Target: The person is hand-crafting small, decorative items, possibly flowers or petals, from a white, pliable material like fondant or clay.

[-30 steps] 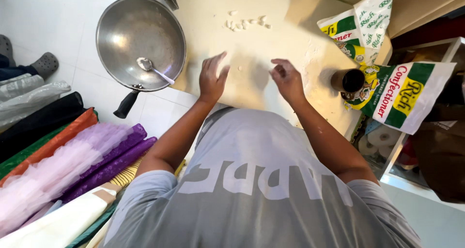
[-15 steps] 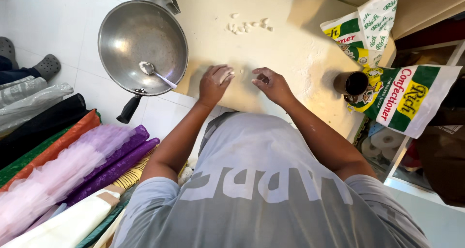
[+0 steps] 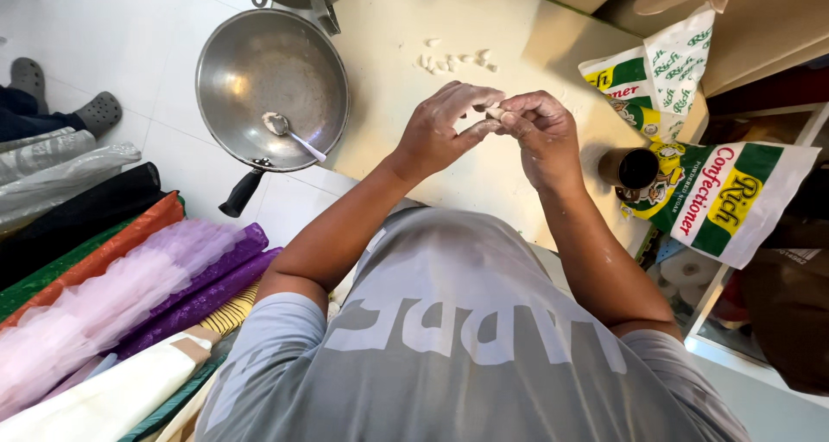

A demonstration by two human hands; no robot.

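Two hands are brought together above the pale counter (image 3: 406, 28), and a small white piece of dough (image 3: 495, 112) is pinched between them. The left hand (image 3: 445, 127) is spread with its fingers (image 3: 471, 94) arched over the piece, while the right hand (image 3: 540, 131) is closed around it from the other side; both grips are narrow, and the piece is shared at the fingertips. Its long axis cannot be told, since most of it is hidden. Neither hand is nearer: the piece is held midway, raised off the counter. Beyond the dough, farther along the counter, a cluster of small white pieces (image 3: 453, 59) is laid out. To the left of the dough a metal wok (image 3: 250, 71) with a spoon (image 3: 289, 129) in it is set, well apart. To the right of the dough, a dark cup (image 3: 635, 167) and printed bags (image 3: 725, 196) are seen near the counter's edge.
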